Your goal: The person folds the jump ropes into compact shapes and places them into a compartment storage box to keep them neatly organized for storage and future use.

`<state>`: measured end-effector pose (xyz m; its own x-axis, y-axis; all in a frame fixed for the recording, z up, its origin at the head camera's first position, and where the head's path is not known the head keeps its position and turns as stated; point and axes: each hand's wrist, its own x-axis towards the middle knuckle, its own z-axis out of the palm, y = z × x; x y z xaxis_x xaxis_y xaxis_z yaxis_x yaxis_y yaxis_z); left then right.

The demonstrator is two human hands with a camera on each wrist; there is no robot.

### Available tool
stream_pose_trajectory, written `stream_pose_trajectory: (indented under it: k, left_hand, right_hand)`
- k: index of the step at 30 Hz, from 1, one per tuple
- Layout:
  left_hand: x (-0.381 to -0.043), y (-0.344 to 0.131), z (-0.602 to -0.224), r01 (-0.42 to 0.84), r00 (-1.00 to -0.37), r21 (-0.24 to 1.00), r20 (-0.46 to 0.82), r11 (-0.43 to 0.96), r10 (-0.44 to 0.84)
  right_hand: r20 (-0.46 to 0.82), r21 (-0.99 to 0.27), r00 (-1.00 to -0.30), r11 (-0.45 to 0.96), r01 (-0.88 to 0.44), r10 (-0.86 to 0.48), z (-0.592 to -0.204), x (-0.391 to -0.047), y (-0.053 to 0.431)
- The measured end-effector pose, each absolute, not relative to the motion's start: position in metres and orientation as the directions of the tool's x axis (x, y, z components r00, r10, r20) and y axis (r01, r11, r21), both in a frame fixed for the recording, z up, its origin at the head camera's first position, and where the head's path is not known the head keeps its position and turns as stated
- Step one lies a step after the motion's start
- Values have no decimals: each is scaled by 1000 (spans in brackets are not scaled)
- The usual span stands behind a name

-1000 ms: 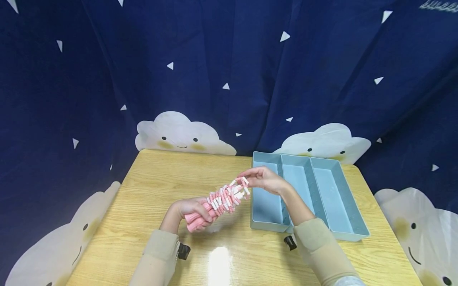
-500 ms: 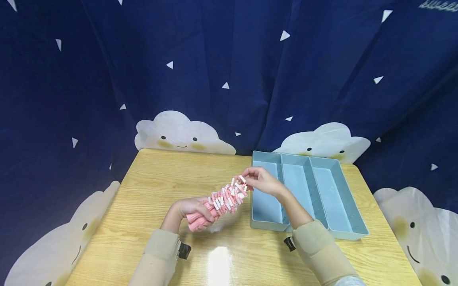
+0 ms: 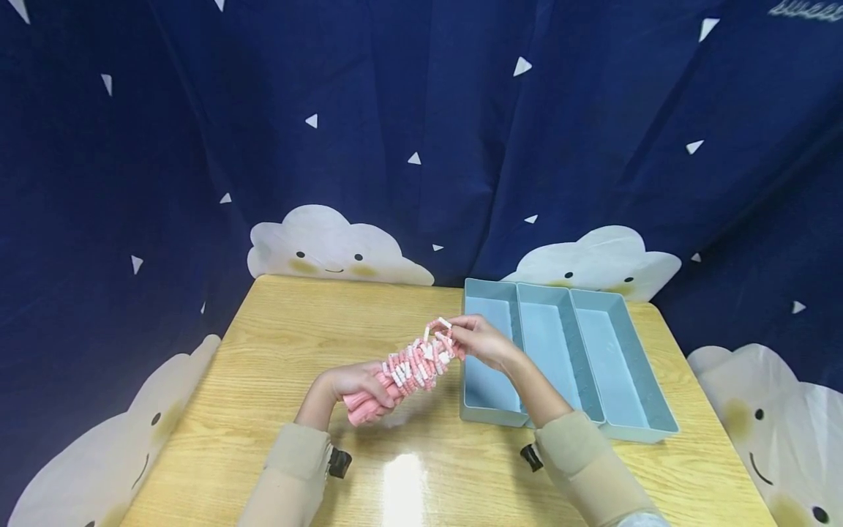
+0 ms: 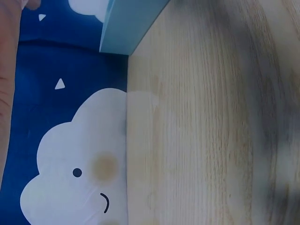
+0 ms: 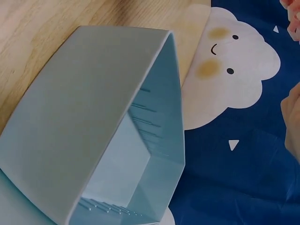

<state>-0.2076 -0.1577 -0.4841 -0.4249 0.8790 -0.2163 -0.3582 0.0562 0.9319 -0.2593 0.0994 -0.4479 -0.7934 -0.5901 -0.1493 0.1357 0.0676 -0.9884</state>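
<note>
A pink-and-white beaded jump rope is bundled over the table in the head view, slanting up to the right. My left hand grips its two pink handles at the lower end. At the bundle's upper end, my right hand pinches the beaded cord, and a small loop stands out beside the fingertips. The left wrist view catches only a strip of hand at its left edge. In the right wrist view, part of my hand and a bit of the pink rope show at the right edge.
Right of the rope stands a light-blue tray with three long compartments, its left one partly beneath my right hand. It sits on the wooden table. A dark blue curtain with clouds and white triangles hangs behind.
My right hand has dropped slightly and drawn in closer over the bundle's end, and the loose beaded loop there has shifted. My left hand keeps its grip almost still.
</note>
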Motion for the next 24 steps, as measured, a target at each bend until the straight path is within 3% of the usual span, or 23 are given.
stream_pose_trajectory:
  k: [11,18,24]
  left_hand:
    - [-206,-161,-479,-382,-409,924,-194,26,891]
    - [-203,-161,-474,-365,-412,931,-147,-15,899]
    - [-207,-163,-487,-355,-448,935,-180,11,876]
  right_hand:
    - [-120,-960,-725,-106,259,-678,-447,-261,109]
    - [-69,-979,-757,-103,178,-650,-447,-258,103]
    - [-87,-989,-794,-46,143,-602,-447,-256,98]
